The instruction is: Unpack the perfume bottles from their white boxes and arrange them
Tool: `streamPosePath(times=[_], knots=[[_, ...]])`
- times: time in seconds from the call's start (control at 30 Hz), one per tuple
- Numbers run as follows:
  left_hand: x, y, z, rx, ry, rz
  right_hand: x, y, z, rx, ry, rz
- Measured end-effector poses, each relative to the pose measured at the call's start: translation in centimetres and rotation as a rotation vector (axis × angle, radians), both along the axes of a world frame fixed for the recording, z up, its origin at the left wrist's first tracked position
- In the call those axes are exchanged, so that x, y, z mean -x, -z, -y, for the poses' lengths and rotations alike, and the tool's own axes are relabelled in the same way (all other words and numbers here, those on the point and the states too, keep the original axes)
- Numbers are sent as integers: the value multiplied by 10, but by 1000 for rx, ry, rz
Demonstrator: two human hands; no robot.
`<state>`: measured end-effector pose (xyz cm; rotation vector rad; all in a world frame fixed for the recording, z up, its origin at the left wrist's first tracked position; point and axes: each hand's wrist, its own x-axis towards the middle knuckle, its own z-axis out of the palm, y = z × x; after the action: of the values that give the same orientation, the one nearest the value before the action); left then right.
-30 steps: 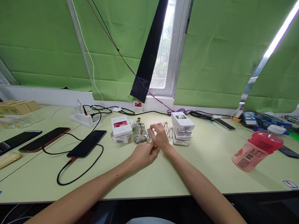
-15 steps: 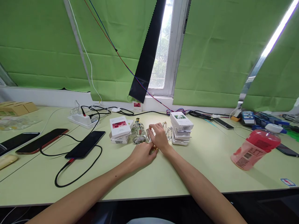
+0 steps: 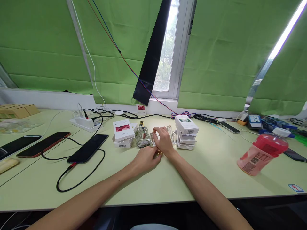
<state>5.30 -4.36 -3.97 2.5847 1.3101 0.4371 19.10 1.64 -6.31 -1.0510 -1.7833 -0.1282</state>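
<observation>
My left hand (image 3: pixel 146 157) rests low over the table, its thumb and fingers closed round a small gold-and-clear piece (image 3: pixel 157 154), mostly hidden. Just above it, my right hand (image 3: pixel 164 140) is bent with fingers curled down; what they grip is covered. A clear glass piece (image 3: pixel 152 139) shows at the right hand's fingertips. Left of the hands stand rounded glass perfume bottles (image 3: pixel 143 140) with gold and silver necks. Beyond the right hand are a clear glass cap (image 3: pixel 174 137) and a gold-topped clear piece (image 3: pixel 169 128).
White boxes with a red picture (image 3: pixel 123 129) are stacked at left; another stack of white boxes (image 3: pixel 186 124) stands at right. Phones (image 3: pixel 87 148) and cables lie on the left. A pink drink bottle (image 3: pixel 262 151) is at right. A power strip (image 3: pixel 83 123) sits further back.
</observation>
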Motion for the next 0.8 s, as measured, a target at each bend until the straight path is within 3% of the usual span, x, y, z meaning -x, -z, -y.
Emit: streamPosePath(times=[0.53, 0.8], knots=[[0, 2, -2, -11, 14, 12, 0, 2, 0, 21, -23, -67], [3, 5, -3, -1, 17, 67, 0, -5, 6, -61, -23, -162]])
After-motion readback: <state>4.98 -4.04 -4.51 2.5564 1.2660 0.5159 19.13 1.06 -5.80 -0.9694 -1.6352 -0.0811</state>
